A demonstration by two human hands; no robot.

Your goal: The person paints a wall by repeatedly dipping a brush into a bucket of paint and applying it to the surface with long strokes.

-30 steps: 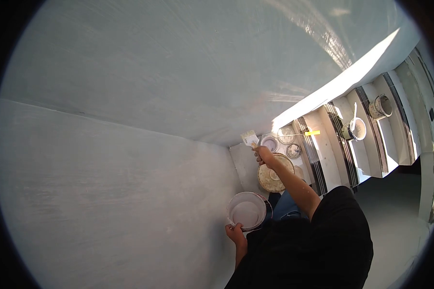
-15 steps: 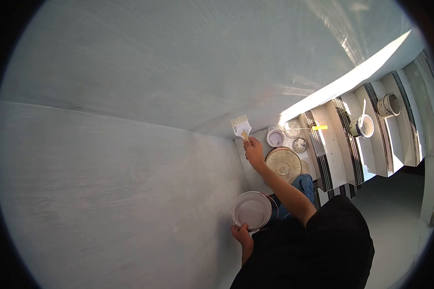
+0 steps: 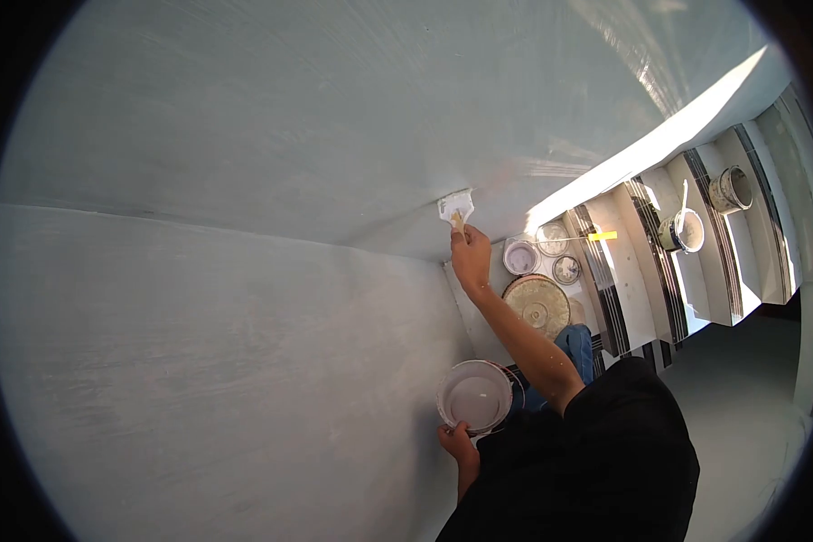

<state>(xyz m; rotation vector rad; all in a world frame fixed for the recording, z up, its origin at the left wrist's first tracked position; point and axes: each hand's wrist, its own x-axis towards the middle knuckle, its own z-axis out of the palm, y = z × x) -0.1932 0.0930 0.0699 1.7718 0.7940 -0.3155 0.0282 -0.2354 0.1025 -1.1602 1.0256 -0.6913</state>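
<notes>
My right hand [image 3: 471, 257] is closed around the handle of a wide flat paintbrush [image 3: 456, 208]. The brush's bristle end appears to touch the grey-blue wall [image 3: 352, 154], just above the corner where two walls meet. Lower down, my left hand [image 3: 458, 441] grips the rim of a paint bucket [image 3: 474, 397], fingers at its near edge. Pale lilac-grey paint lies inside the bucket, and a thin wire handle hangs at its right side.
Beside my legs stand a large round lidded drum [image 3: 537, 305], a small paint pot [image 3: 521, 257] and an open can [image 3: 565, 269]. Tiled stairs [image 3: 637, 271] rise to the right, carrying a bucket with a stick [image 3: 689, 231] and another bucket [image 3: 732, 191].
My right hand has moved the brush upward, and its bristles now appear to meet the wall. My left hand keeps hold of the bucket, and the view has shifted slightly.
</notes>
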